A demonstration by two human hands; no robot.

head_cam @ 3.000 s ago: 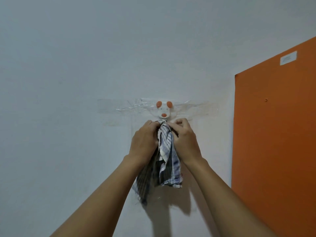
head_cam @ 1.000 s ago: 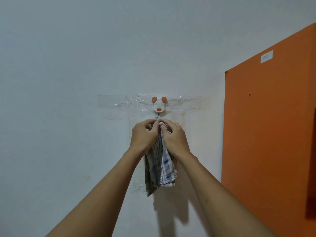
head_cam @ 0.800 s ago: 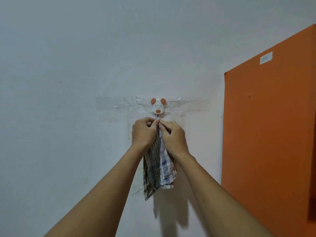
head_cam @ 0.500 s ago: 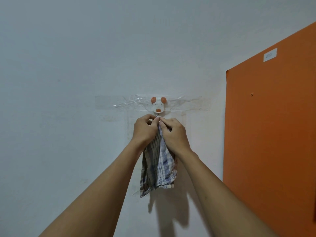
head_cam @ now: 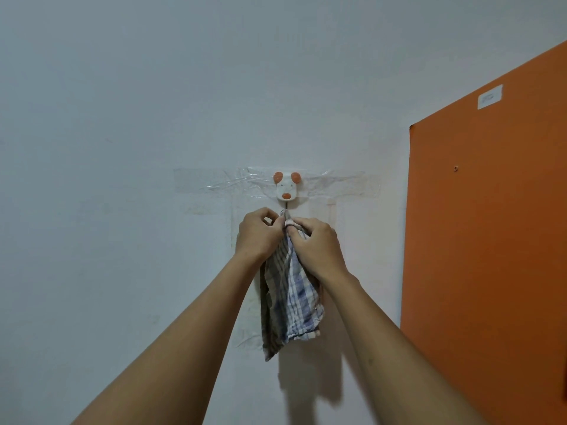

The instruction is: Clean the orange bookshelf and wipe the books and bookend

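Up by the wall hook point(head_cam: 286, 191), left hand point(head_cam: 256, 234) and right hand point(head_cam: 317, 246) pinch the cloth point(head_cam: 291, 296) — fetching it or finished wiping, can't tell.

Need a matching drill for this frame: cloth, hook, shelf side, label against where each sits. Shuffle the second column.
1 checked cloth
2 animal-face hook
3 orange bookshelf
4 white label

A on the wall, clear tape on both sides
B pinched at its top by left hand and right hand
C stuck high on the orange surface
D along the frame's right side

Pairs: 1-B, 2-A, 3-D, 4-C
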